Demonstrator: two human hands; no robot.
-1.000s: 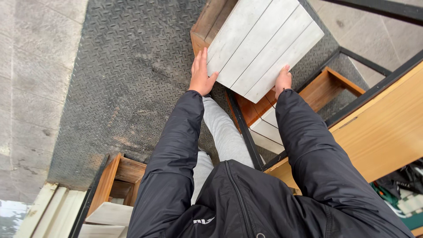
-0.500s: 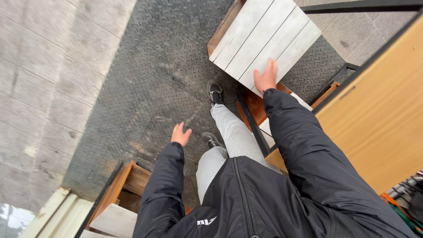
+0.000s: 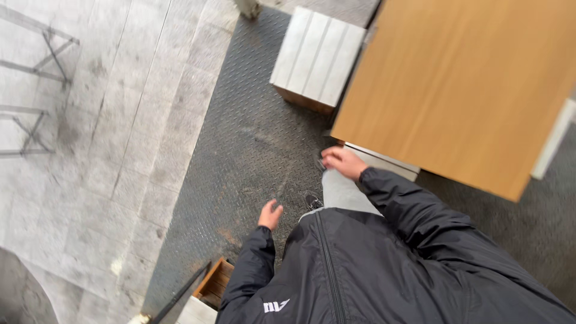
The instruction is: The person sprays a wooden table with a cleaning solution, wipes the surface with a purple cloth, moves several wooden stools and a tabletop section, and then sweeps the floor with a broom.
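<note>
Tan wood panel [image 3: 468, 90] fills the right side. Its near-left corner sits just beside my right hand [image 3: 341, 162]. That hand is released: fingers loosely curled, nothing in them, hovering at the corner above a white board [image 3: 384, 163] that pokes out under the panel. There's some motion blur, so I can't tell whether a fingertip touches the board.

Left hand [image 3: 271, 214] hangs free and near, over the dark checker-plate floor [image 3: 252, 138]. It is open, empty, and just left of my shoe [image 3: 312, 200].

A white slatted bench [image 3: 318, 57] stands far centre on the plate, its right edge against the panel's far-left side and well apart from both hands. A second slatted crate [image 3: 211, 287] is near, bottom edge, left of my jacket. Grey paving [image 3: 120, 150] lies to the left, with metal frames [image 3: 36, 90] far left.

My read on handling:
- The board is half hidden under the panel, so take it by the exposed edge and keep fingers clear of the panel's underside.
- Use two hands for anything slatted, one on each long edge.
- The plate looks scuffed and maybe damp, so plant feet before loading the arms.
</note>
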